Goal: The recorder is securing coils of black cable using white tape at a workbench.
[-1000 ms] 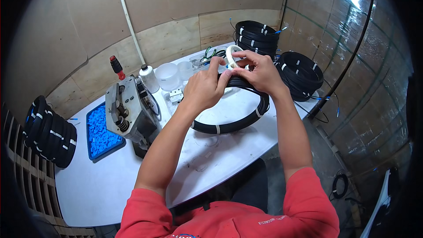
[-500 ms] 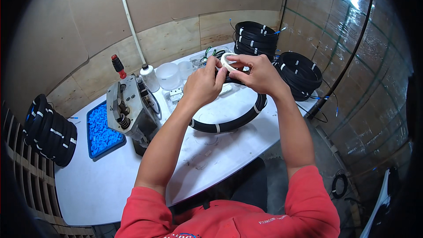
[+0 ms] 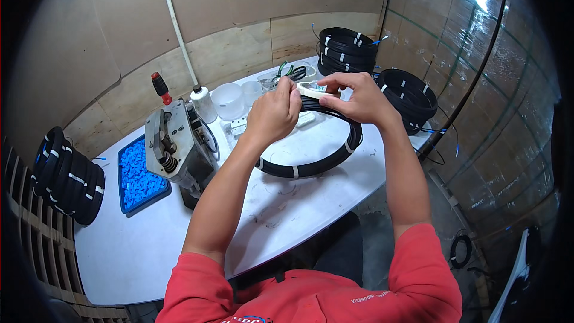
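A black cable coil [image 3: 317,170], bound with white tape bands, is in front of me above the white table. My left hand [image 3: 274,110] is closed at the coil's far left part, thumb and fingers pressed together; what lies inside its grip is mostly hidden. A roll of whitish tape [image 3: 310,93] rests against the far part of the coil. My right hand [image 3: 362,100] grips this roll between thumb and fingers, its side tilted toward me. The two hands are close together, with the roll between them.
To the left stand a metal hand press [image 3: 173,143] and a tray of blue connectors [image 3: 140,170]. Behind are a white bottle [image 3: 203,106], a plastic tub [image 3: 228,101] and green-handled pliers [image 3: 281,70]. Stacked cable coils [image 3: 348,54] stand far right, more coils [image 3: 69,179] at left.
My right hand has brought the tape roll down onto the coil and tipped it flatter. My left hand has barely moved.
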Demonstrator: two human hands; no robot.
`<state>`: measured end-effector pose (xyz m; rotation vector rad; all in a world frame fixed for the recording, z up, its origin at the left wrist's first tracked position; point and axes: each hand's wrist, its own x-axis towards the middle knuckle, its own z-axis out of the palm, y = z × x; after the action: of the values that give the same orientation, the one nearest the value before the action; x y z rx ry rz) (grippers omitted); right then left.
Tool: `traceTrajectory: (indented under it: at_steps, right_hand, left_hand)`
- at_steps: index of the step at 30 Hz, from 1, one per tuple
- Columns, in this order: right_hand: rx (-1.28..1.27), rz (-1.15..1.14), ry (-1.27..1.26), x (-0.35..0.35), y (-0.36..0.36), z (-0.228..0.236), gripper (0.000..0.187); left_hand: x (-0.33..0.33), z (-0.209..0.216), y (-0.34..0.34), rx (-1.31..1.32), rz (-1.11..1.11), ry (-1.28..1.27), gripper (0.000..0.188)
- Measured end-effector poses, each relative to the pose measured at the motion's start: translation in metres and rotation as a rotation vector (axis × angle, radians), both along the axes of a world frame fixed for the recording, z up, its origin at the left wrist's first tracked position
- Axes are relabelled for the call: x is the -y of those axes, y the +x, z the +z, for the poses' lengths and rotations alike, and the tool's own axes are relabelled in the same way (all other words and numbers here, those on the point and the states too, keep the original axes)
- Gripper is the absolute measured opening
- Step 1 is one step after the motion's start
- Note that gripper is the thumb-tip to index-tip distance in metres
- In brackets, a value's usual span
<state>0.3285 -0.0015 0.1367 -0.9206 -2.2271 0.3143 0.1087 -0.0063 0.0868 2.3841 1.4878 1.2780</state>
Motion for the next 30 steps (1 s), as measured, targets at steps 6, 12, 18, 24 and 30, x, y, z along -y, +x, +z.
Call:
traceTrajectory:
  at_steps: [6, 12, 18, 24, 30]
  right_hand:
    - [0.039, 0.019, 0.013, -0.008, 0.015, -0.007, 0.025]
    - [0.055, -0.061, 0.174, -0.012, 0.026, 0.000, 0.019]
    - [-0.109, -0.430, 0.269, 0.013, 0.033, 0.032, 0.025]
    - [0.124, -0.396, 0.043, 0.023, -0.010, 0.066, 0.028]
    - [0.521, -0.432, -0.006, 0.000, -0.037, 0.089, 0.025]
  left_hand:
    - [-0.001, 0.003, 0.001, -0.018, 0.008, -0.034, 0.021]
    - [0.002, 0.008, 0.005, 0.013, -0.029, -0.081, 0.035]
    - [0.006, 0.011, -0.004, -0.262, -0.074, 0.006, 0.052]
    - [-0.007, 0.002, 0.013, -0.290, 0.005, 0.026, 0.032]
    - [-0.001, 0.004, 0.020, -0.272, 0.082, 0.009, 0.048]
